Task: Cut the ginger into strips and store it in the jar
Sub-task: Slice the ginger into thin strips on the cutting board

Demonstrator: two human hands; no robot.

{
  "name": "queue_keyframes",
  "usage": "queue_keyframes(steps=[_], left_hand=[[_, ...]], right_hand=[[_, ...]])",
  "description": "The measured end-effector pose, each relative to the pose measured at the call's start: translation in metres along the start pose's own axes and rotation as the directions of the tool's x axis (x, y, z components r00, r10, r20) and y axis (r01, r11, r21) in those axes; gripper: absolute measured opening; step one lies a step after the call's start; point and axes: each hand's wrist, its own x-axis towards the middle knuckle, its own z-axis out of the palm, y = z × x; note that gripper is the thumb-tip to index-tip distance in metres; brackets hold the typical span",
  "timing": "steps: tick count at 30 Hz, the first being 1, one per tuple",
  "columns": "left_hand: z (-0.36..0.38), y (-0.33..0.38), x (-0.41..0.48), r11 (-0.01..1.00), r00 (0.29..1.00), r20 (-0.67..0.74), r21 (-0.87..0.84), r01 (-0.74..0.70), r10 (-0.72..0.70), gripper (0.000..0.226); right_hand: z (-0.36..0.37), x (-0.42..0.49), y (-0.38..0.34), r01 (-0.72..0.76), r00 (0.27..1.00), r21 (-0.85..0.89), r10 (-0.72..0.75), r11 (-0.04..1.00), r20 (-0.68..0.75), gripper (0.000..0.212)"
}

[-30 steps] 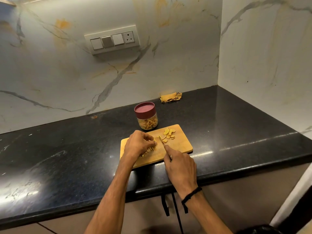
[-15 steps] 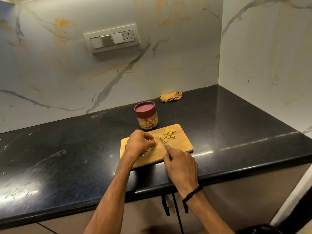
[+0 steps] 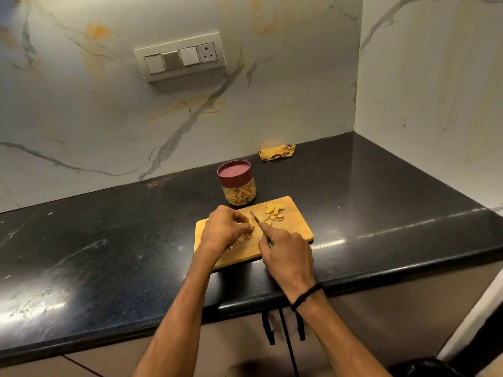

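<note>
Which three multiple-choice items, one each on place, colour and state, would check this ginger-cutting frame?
1. The jar stands: A on the counter behind the cutting board; B on the board; C in a sink.
2. Its lid is: A green; B dark red; C white.
3. The right hand: A lies flat, empty; B grips the lid; C grips a knife.
Key: A, its base sits on black counter past the board's far edge; B, the lid shows maroon; C, fingers curl round the handle, blade beside ginger the left hand holds.
</note>
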Motion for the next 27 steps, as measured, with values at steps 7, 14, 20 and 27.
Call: queue_keyframes(steps=[7, 14, 20, 27], left_hand=[[0.002, -0.002, 0.002, 1.000, 1.000, -0.012, -0.012, 0.001, -0.001, 0.021], [0.002, -0.003, 0.003, 1.000, 1.000, -0.015, -0.008, -0.011, 0.011, 0.020], [0.003, -0.003, 0.003, 1.000, 1.000, -0.019, -0.011, -0.001, 0.000, 0.020], [0.003, -0.003, 0.005, 1.000, 1.000, -0.022, -0.008, 0.013, -0.014, 0.018]], right_hand=[[0.012, 0.004, 0.001, 0.042, 0.999, -0.051, -0.041, 0.998, 0.021, 0.041], [0.010, 0.002, 0.000, 0.051, 0.998, -0.041, -0.049, 0.998, 0.042, 0.041], [0.009, 0.002, -0.003, 0.066, 0.996, -0.082, -0.061, 0.995, 0.063, 0.041], [0.013, -0.001, -0.018, 0.091, 0.991, -0.245, -0.064, 0.965, 0.116, 0.042]])
